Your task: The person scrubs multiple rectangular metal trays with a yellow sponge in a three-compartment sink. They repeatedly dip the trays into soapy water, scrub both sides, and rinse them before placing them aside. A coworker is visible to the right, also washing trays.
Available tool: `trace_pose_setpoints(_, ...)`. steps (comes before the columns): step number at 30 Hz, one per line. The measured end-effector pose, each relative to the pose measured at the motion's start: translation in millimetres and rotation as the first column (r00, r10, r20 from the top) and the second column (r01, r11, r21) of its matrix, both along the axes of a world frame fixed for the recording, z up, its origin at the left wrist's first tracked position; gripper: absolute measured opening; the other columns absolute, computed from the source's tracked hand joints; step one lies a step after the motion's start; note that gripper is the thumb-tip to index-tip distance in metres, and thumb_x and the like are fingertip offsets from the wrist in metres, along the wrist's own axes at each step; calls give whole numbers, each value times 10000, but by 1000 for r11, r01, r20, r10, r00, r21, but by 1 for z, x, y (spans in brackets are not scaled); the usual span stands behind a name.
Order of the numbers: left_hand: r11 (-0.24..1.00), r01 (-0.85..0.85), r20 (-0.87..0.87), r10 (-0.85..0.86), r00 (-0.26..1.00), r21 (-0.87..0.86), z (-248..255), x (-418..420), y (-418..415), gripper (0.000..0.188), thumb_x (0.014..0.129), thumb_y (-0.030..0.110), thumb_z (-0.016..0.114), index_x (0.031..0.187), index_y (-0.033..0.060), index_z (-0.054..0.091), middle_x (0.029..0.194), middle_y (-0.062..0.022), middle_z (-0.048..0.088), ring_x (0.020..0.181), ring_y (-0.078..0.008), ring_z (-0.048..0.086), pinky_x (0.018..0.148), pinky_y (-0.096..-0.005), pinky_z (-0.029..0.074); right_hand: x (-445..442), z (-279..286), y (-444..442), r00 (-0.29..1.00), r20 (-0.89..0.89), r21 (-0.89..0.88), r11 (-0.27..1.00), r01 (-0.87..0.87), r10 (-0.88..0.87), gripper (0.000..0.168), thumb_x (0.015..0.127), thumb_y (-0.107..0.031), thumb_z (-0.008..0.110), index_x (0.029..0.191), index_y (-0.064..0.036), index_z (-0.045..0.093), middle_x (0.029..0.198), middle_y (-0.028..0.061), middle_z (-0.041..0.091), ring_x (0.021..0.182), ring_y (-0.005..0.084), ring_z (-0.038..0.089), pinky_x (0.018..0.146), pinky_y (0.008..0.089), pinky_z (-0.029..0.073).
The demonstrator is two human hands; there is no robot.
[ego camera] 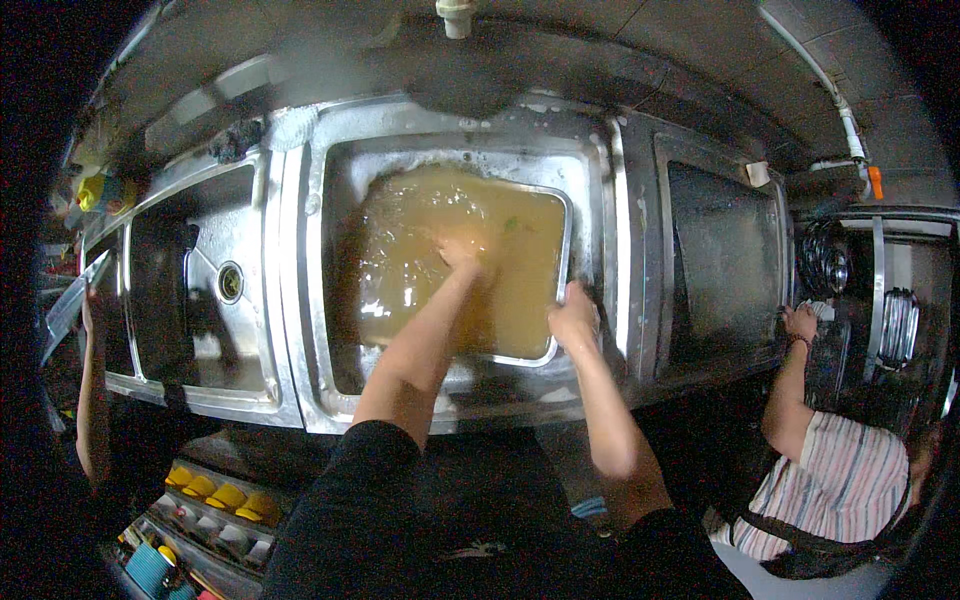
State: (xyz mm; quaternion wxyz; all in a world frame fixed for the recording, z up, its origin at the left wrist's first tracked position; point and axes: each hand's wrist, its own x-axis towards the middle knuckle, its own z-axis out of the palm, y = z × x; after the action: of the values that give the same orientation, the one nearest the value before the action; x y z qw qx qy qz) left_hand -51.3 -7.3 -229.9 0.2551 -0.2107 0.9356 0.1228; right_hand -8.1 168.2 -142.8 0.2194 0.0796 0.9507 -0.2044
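Observation:
A rectangular metal pan point(565, 247) sits tilted in the middle stainless steel sink point(592, 166), full of cloudy brown water point(420, 206). My left hand point(463, 253) dips into this water near its middle; the fingers are blurred beneath the surface, so whatever they touch is hidden. Ripples spread on the water's left side. At the pan's right edge, my right hand point(574, 316) grips the rim near the lower right corner. A small green scrap point(511, 223) shows in the water.
To the left is another sink basin point(247, 330) with a drain point(229, 282). A basin of dull liquid point(724, 262) lies right. A co-worker in a striped shirt point(855, 472) reaches toward stacked dishes point(825, 255). Another person's arm point(91, 390) holds a clear object point(73, 304) at far left.

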Motion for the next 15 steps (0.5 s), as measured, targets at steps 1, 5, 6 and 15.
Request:
trace_pose_setpoints(1, 999, -22, 14, 21, 1000, 36, 15, -7, 13, 498, 900, 375, 417, 1251, 41, 530, 1375, -181, 404, 1282, -416, 314, 1042, -640, 116, 1, 4, 0, 1000, 0, -40, 999, 9, -9, 278, 761, -176, 591, 972, -6, 527, 927, 246, 613, 891, 418, 585, 775, 461, 448)
trace_pose_setpoints(5, 747, -471, -16, 540, 841, 470, 42, -42, 67, 654, 911, 518, 295, 1222, 1, 547, 1365, -245, 387, 1356, -394, 146, 1074, -572, 56, 8, 5, 0, 995, -94, -204, 979, -3, -17, 324, 870, -311, 522, 944, 4, 540, 877, 247, 609, 839, 418, 580, 750, 456, 436)
trace_pose_setpoints(6, 687, -498, -49, 610, 791, 529, 43, -52, 82, 690, 915, 531, 251, 1215, -16, 546, 1368, -250, 380, 1363, -385, 97, 1073, -564, 38, 9, 9, -2, 994, -106, -196, 981, -2, -19, 360, 889, -346, 501, 938, 9, 540, 870, 248, 609, 835, 420, 579, 746, 456, 435)
trace_pose_setpoints(15, 721, -125, -297, 429, 853, 682, 98, -45, 53, 769, 939, 500, 206, 944, -159, 602, 1020, -355, 563, 1045, -473, 513, 957, -457, 364, 9, 66, -45, 957, 157, -564, 774, 289, -243, 721, 930, -538, 315, 1277, 91, 381, 1260, 298, 460, 1176, 398, 448, 967, 407, 365)
